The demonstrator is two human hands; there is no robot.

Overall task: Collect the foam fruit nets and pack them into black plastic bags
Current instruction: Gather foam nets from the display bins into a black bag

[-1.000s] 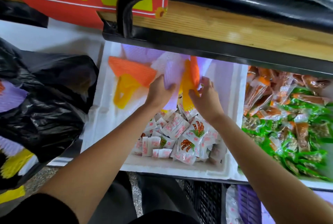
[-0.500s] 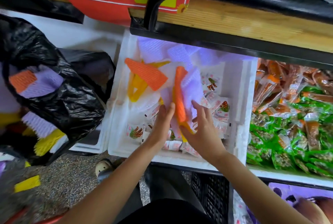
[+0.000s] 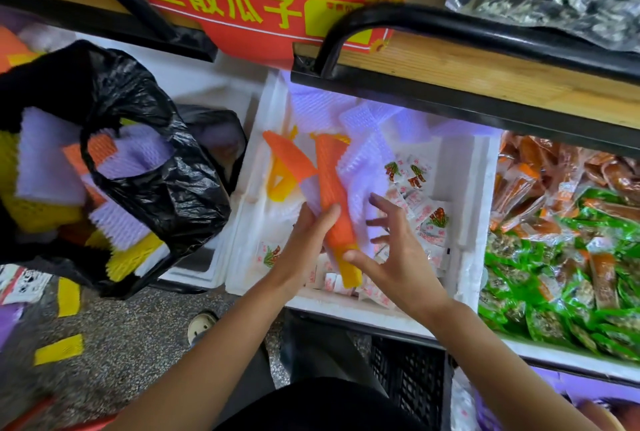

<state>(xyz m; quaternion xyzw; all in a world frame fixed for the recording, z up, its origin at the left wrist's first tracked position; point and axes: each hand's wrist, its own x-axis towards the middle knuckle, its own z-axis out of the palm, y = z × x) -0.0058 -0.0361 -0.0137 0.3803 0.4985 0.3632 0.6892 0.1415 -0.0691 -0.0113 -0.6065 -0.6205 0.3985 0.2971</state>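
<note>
Left hand (image 3: 304, 240) grip grasping net bundle (image 3: 332, 195) over foam box (image 3: 464, 222); right hand (image 3: 398, 257) released, fingers spread. Black bag (image 3: 166, 181) part-full, left of box. Loose nets (image 3: 318, 108) unpacked inside box; looks about midway.

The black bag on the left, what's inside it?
The black bag holds pale purple foam nets, an orange net and yellow nets. Anything deeper down is hidden by the nets on top and by the bag's dark plastic.
</note>
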